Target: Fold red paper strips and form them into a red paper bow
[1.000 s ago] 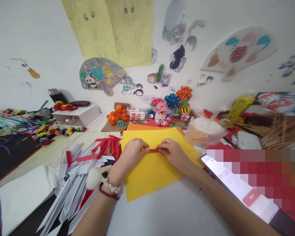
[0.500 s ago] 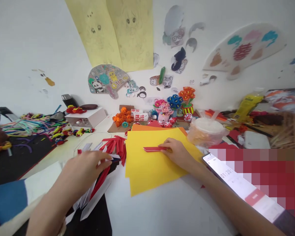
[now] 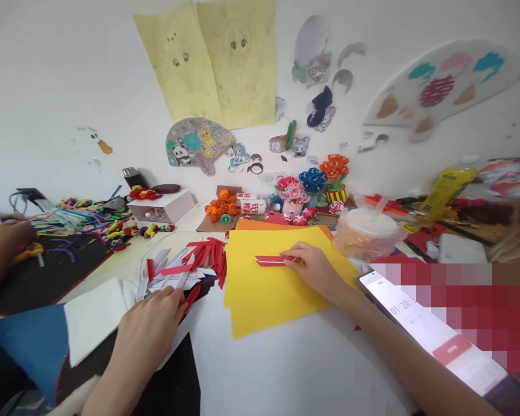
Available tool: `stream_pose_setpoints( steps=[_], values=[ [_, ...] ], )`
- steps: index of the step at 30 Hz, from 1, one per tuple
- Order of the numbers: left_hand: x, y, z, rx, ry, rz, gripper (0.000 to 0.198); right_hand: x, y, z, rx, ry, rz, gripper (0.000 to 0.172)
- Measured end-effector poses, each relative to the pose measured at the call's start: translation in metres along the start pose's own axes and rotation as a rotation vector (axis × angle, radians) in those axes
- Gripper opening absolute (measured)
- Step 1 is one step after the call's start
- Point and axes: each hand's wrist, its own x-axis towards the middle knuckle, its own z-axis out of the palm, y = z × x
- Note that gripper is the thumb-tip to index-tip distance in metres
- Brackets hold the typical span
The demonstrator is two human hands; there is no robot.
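My right hand (image 3: 314,268) pinches a narrow folded red paper strip (image 3: 268,261) with a white line along it, holding it level over yellow paper sheets (image 3: 264,306). My left hand (image 3: 153,318) reaches into a heap of red and white paper strips (image 3: 208,254) at the left of the sheets. Its fingers are bent and drawn together, and their tips are partly hidden among the strips. A red strip shows beside the left thumb. What the left fingers grip, if anything, cannot be made out.
Another person's hand (image 3: 13,237) is at the far left over a black mat (image 3: 82,260). A lit phone (image 3: 442,335) lies by my right forearm. Behind the sheets stand craft flowers (image 3: 312,179), a lidded cup (image 3: 368,225) and a yellow bottle (image 3: 448,185).
My left hand has moved down and slightly back onto the strip heap, its fingers drawing in. My right hand keeps the red strip at nearly the same spot. The view has shifted left.
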Motion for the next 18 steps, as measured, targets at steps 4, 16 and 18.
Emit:
stream_pose_setpoints(
  steps=[4,16,18],
  values=[
    [-0.0022,0.0003,0.0,0.052,0.041,0.0,0.036,0.0004,-0.0015,-0.0002,-0.044,0.015,-0.023,0.02],
    [-0.004,0.0046,-0.0054,0.163,0.166,0.027,0.034,0.001,0.001,0.002,-0.036,0.032,-0.018,0.025],
    [-0.0042,0.0042,-0.0048,0.167,0.175,0.035,0.032,0.0016,0.0024,0.0028,-0.036,0.028,-0.014,0.025]
  ],
)
